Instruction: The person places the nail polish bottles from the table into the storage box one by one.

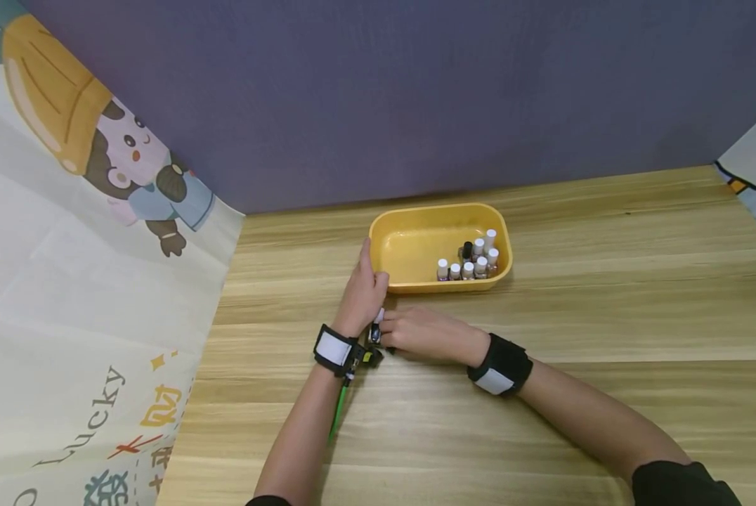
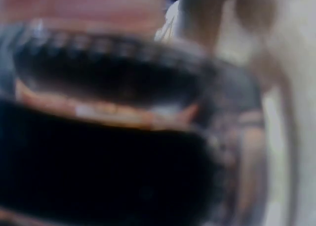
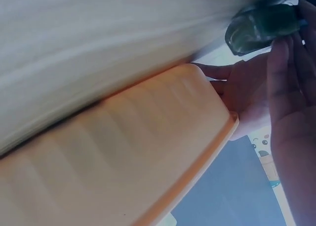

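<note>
A yellow plastic tray (image 1: 409, 218) stands on the wooden table, with several small white-capped bottles (image 1: 473, 261) grouped in its front right part. My left hand (image 1: 367, 274) lies against the tray's front left corner, fingers straight along the rim. Just in front of it, beside the left wrist, my right hand (image 1: 392, 329) pinches a small bottle (image 1: 379, 315) whose white cap shows. In the right wrist view the tray's outer wall (image 3: 148, 137) fills the frame, and a dark green bottle (image 3: 261, 23) sits at my fingertips (image 3: 291, 87). The left wrist view is a blur.
A purple backdrop (image 1: 416, 91) rises behind the tray. A cartoon-printed cloth (image 1: 87, 281) hangs down the left side of the table (image 1: 605, 295). Both wrists wear black straps with cameras.
</note>
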Tool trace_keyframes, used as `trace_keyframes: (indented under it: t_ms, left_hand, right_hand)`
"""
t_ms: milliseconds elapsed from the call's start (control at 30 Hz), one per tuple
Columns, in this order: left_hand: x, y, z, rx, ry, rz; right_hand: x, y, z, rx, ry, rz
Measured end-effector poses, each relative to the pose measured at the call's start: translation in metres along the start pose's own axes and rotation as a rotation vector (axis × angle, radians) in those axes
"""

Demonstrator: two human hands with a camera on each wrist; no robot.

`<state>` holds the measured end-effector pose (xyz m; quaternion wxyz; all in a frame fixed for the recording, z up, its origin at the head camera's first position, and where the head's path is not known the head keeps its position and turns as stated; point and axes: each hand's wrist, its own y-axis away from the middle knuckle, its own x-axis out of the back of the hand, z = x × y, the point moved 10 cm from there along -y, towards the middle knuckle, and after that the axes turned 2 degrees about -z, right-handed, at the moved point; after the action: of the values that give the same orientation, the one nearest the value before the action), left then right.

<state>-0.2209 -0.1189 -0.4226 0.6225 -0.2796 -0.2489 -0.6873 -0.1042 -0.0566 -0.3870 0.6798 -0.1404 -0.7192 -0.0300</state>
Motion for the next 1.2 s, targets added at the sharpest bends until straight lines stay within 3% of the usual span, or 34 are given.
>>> trace_keyframes:
  t_ms: [767,1200]
  left_hand:
    - [0.001,0.0,0.003,-0.015,0.005,0.003]
    - [0.0,0.001,0.002,-0.022,0.009,0.006]
  right_hand:
    - [0.032,0.01,0.015,-0.097,-0.255,0.03]
    - [0.051,0.015,0.018,-0.083,-0.175,0.107]
